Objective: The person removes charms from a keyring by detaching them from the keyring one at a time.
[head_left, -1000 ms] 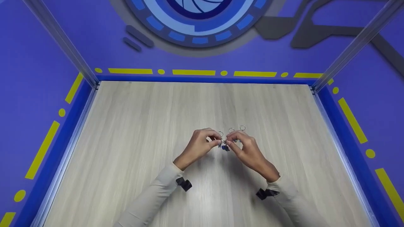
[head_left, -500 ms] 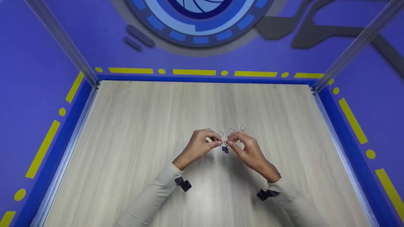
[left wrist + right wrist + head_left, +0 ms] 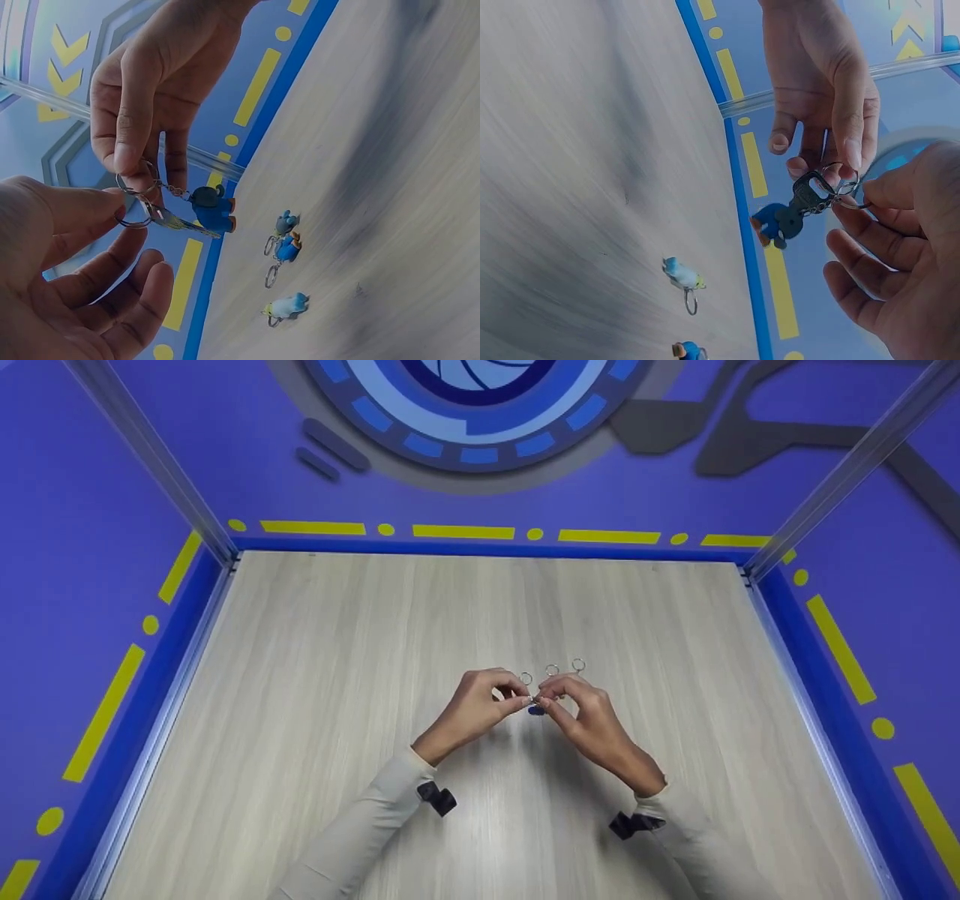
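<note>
Thumb and fingertips of my left hand (image 3: 466, 706) pinch a metal ring (image 3: 132, 223) that bears a key (image 3: 810, 193). My right hand (image 3: 598, 726) pinches the ring (image 3: 136, 165) of a keychain, whose short chain carries a blue figure (image 3: 213, 208) with a dark grey head. In both wrist views the two rings overlap between the fingertips. In the head view the figure (image 3: 536, 710) hangs just below the fingers, partly hidden by them.
Beyond the hands, several more keychains lie on the wooden table (image 3: 337, 660): a pale blue figure with a yellow end (image 3: 286, 306), a blue one with orange parts (image 3: 288, 246) and a dark blue-grey one (image 3: 285, 221). Blue walls (image 3: 480, 502) border the table.
The hanging figure dipped a little lower half a second ago and is now higher, closer under the fingers. My left fingertips have edged slightly towards the right hand; both arms otherwise stay in place.
</note>
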Demonstrator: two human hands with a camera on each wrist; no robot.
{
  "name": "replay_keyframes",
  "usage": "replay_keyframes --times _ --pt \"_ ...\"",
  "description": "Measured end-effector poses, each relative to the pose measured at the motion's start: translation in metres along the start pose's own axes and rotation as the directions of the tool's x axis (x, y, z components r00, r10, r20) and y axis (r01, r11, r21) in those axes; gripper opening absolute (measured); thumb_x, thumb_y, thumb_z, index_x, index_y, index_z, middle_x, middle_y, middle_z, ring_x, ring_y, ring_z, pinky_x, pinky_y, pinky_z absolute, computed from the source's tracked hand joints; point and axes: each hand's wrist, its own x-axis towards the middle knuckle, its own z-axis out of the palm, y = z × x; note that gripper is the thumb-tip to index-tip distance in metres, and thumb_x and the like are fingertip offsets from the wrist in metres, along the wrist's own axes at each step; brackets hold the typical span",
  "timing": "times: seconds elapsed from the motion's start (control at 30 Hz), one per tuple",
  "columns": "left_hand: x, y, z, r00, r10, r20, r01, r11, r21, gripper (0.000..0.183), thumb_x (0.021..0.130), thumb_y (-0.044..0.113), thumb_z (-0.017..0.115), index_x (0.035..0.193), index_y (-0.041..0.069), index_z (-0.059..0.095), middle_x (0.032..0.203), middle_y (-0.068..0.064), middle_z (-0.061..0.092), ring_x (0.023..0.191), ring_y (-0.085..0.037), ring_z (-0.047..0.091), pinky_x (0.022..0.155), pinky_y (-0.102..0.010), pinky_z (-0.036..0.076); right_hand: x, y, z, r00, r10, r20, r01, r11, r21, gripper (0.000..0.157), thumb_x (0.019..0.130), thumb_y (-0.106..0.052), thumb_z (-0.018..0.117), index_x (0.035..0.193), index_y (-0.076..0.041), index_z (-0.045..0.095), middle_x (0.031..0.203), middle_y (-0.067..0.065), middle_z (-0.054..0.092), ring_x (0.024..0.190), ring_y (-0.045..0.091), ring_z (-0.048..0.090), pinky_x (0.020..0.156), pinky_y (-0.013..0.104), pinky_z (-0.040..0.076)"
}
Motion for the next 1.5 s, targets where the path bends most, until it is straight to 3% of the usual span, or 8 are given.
replay_keyframes --times 0.2,0.43,0.63,0.73,0.9,1.07,1.3,1.5 --pt "0.0 0.001 0.001 1.0 0.003 0.01 -0.004 1.0 0.015 0.006 0.097 0.005 0.084 0.092 0.009 0.084 0.091 0.003 0.077 0.085 -0.008 0.067 0.074 -0.031 0.059 -0.001 0.0 0.0 1.0 -0.018 0.019 0.018 1.0 -0.01 0.002 0.103 -0.003 0.076 0.103 -0.003 0.074 0.109 0.005 0.079 0.108 0.029 0.076 0.099 0.042 0.059" --pt "-0.001 0.0 0.001 1.0 -0.005 0.008 0.005 1.0 -0.017 0.006 0.097 0.006 0.085 0.093 0.01 0.084 0.089 0.005 0.078 0.083 -0.006 0.068 0.075 -0.039 0.062 -0.002 0.001 -0.001 1.0 -0.027 0.0 0.027 0.999 -0.023 0.013 0.098 0.006 0.079 0.103 -0.006 0.076 0.109 0.005 0.079 0.108 0.03 0.076 0.097 0.045 0.06" --pt "-0.002 -0.002 0.002 1.0 -0.01 -0.009 0.01 0.999 -0.037 0.014 0.096 0.004 0.084 0.092 0.016 0.084 0.091 0.007 0.079 0.086 -0.007 0.07 0.077 -0.037 0.062 -0.002 0.0 -0.003 1.0 0.001 0.006 0.0 0.999 -0.034 0.01 0.099 0.002 0.079 0.101 -0.007 0.075 0.109 0.005 0.079 0.11 0.028 0.075 0.1 0.043 0.059" --pt "-0.002 -0.003 0.001 1.0 -0.013 -0.009 0.013 0.999 -0.041 0.012 0.097 0.003 0.083 0.094 0.015 0.085 0.094 0.002 0.08 0.088 -0.009 0.07 0.078 -0.044 0.063 -0.002 -0.001 -0.003 1.0 0.012 0.006 -0.012 0.999 -0.031 0.011 0.098 0.003 0.079 0.102 -0.006 0.076 0.109 0.005 0.079 0.111 0.027 0.075 0.1 0.043 0.059" --pt "-0.003 -0.004 -0.002 1.0 -0.014 -0.021 0.013 0.999 -0.041 0.006 0.098 0.004 0.083 0.098 0.01 0.085 0.095 0.003 0.08 0.089 -0.01 0.071 0.078 -0.041 0.063 -0.003 0.001 -0.004 1.0 0.021 0.0 -0.021 1.0 -0.014 0.008 0.1 0.001 0.078 0.103 -0.007 0.076 0.109 0.007 0.079 0.111 0.028 0.075 0.101 0.037 0.058" --pt "-0.005 -0.005 -0.007 0.999 -0.02 -0.048 0.018 0.999 -0.041 0.006 0.098 0.005 0.082 0.1 0.011 0.084 0.096 0.002 0.081 0.09 -0.011 0.072 0.078 -0.036 0.062 -0.007 0.008 -0.009 0.999 0.029 -0.027 -0.029 0.999 0.018 0.004 0.101 -0.001 0.079 0.103 -0.003 0.077 0.109 0.007 0.08 0.11 0.031 0.075 0.097 0.026 0.056" --pt "-0.013 -0.015 -0.013 0.996 -0.041 -0.084 0.039 0.999 -0.033 0.009 0.099 0.004 0.081 0.095 0.012 0.082 0.094 0.002 0.08 0.087 -0.011 0.072 0.077 -0.038 0.063 -0.019 0.024 -0.02 0.993 0.098 -0.062 -0.1 0.995 -0.027 0.007 0.098 0.001 0.081 0.102 -0.003 0.077 0.11 0.006 0.08 0.107 0.028 0.076 0.099 0.022 0.054" --pt "-0.025 -0.03 -0.019 0.99 -0.064 -0.126 0.066 0.998 0.012 0.006 0.097 0.0 0.081 0.097 0.007 0.083 0.092 0.003 0.078 0.086 -0.011 0.07 0.077 -0.036 0.061 -0.035 0.041 -0.03 0.979 0.183 -0.087 -0.188 0.981 -0.056 0.005 0.1 -0.004 0.08 0.102 0.001 0.078 0.108 0.01 0.079 0.104 0.028 0.075 0.098 0.019 0.053"
